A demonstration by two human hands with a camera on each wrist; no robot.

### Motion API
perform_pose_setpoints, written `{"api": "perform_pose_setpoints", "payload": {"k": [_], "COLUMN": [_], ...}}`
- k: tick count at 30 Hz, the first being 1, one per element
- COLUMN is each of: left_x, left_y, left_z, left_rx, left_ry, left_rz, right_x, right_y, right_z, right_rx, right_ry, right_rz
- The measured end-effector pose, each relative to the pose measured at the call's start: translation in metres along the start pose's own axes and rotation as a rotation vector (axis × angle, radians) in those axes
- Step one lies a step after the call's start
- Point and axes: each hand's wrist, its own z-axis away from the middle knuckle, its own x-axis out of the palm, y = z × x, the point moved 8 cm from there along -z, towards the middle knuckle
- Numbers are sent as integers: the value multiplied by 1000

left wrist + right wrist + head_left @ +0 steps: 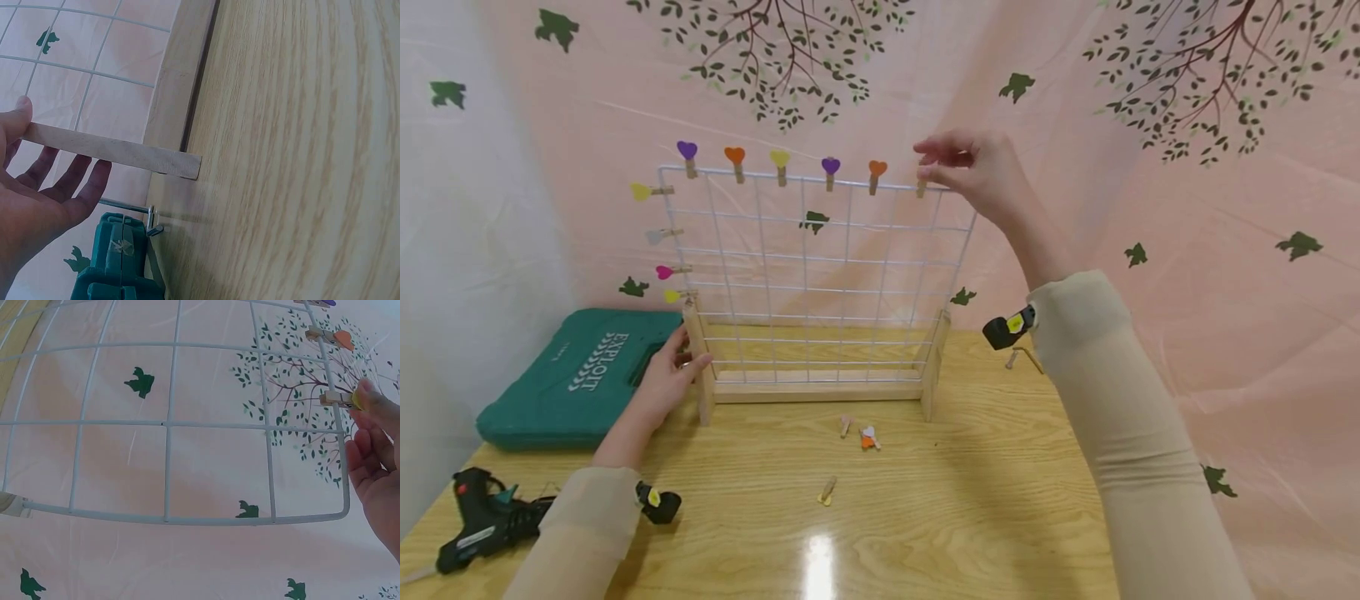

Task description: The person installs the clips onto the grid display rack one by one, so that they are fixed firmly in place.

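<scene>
A white wire grid (827, 246) stands upright in a wooden base (820, 392). My right hand (988, 171) pinches a small wooden clothespin (337, 399) on the grid's top wire, near the right corner; its yellow heart is mostly hidden by the thumb. My left hand (664, 379) holds the left wooden upright (112, 149) of the base, thumb on one side and fingers on the other. Along the top wire sit several heart clothespins, among them a purple one (831, 167) and an orange one (877, 171). Others, such as a yellow one (642, 192), line the left edge.
Loose heart clothespins (869, 438) lie in front of the base, one of them (827, 492) nearer me. A green case (580, 375) is at the left, with a black glue gun (490, 517) before it. A hex key (1028, 358) lies behind on the right.
</scene>
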Motion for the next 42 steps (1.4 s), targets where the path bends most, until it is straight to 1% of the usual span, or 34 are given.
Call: {"api": "perform_pose_setpoints", "payload": {"k": [3, 7, 10, 13, 16, 20, 23, 27, 30, 33, 37, 40, 42], "left_x": [0, 0, 1, 0, 0, 0, -1, 0, 0, 0, 0, -1, -1], "left_y": [0, -3, -4, -4, -4, -1, -1, -2, -3, -3, -2, -1, -1], "left_z": [-1, -2, -2, -2, -2, -1, -1, -1, -3, -3, -3, -2, -2], "left_rx": [1, -4, -6, -9, -10, -9, -12, -12, -9, -14, -17, -8, -1], "left_ry": [-2, -6, -5, -3, -3, -6, -5, -2, 0, -1, -3, 0, 4], "left_rz": [1, 9, 14, 15, 14, 17, 18, 14, 9, 9, 9, 5, 0], "right_x": [-4, -5, 2, 18, 40, 78, 116, 170, 206, 236, 265, 279, 285], "right_y": [-16, -33, -42, -44, -39, -25, -2, 26, 38, 47, 54, 53, 50], "right_z": [9, 23, 37, 53, 69, 95, 116, 147, 173, 196, 222, 236, 243], "right_rx": [-51, -112, -161, -186, -203, -182, -177, -204, -212, -249, -305, -363, -411], "right_ry": [18, 27, 6, -39, -107, -207, -273, -384, -494, -584, -668, -718, -747], "right_rz": [13, -24, -56, -71, -104, -130, -110, -87, -83, -84, -65, -57, -77]}}
